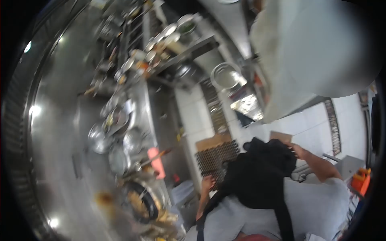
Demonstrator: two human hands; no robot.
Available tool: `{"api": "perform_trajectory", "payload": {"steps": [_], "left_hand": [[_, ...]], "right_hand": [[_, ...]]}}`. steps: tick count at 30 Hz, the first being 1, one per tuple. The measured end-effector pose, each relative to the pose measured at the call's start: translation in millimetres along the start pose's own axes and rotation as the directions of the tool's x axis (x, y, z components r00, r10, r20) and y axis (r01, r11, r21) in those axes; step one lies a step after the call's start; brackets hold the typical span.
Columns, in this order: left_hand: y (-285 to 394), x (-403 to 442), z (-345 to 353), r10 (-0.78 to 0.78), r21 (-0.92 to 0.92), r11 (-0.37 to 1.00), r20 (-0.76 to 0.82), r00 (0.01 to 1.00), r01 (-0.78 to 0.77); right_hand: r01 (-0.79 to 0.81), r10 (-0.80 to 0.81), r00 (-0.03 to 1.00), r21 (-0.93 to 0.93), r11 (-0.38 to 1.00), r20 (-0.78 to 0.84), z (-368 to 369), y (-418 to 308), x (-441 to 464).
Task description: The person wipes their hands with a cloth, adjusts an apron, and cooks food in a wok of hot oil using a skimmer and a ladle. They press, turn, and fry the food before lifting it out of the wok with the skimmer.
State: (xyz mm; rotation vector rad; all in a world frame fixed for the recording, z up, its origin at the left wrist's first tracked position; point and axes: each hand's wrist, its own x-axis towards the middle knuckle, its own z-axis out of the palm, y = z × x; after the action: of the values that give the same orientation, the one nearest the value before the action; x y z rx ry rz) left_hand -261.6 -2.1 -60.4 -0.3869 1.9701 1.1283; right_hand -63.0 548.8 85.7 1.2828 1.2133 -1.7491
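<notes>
black apron (257, 178) between left hand (208, 182) and angled right hand (296, 151); cannot tell fingers' state

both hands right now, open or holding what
Left hand: too blurred to tell open or closed.
Right hand: by the black apron; grip cannot be told.

I can read no text, label, brand, number or sign anywhere from where I stand; whatever lettering there may be is too blurred or too small for me to make out.
</notes>
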Motion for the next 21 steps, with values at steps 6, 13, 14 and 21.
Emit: {"api": "perform_trajectory", "payload": {"steps": [6,13,14,21], "left_hand": [[-29.6,-28.7,-0.2,-0.167,-0.144,0.977,-0.055,0.984,0.158],[-35.9,-62.6,8.8,-0.235,-0.12,0.969,-0.154,0.96,0.218],[-33.1,-64.1,8.2,-0.243,-0.124,0.967,-0.161,0.957,0.225],[-15.5,-74.2,15.8,-0.158,0.006,0.987,-0.177,0.971,0.162]], "right_hand": [[0.07,-0.185,0.95,0.403,0.913,0.252,22.3,9.9,19.0],[0.008,-0.062,0.978,0.265,0.964,0.197,30.5,-5.4,14.7],[0.011,-0.062,0.979,0.254,0.967,0.196,32.9,-6.5,14.6],[0.033,-0.079,0.982,0.252,0.967,0.174,32.2,0.3,17.7]]}}
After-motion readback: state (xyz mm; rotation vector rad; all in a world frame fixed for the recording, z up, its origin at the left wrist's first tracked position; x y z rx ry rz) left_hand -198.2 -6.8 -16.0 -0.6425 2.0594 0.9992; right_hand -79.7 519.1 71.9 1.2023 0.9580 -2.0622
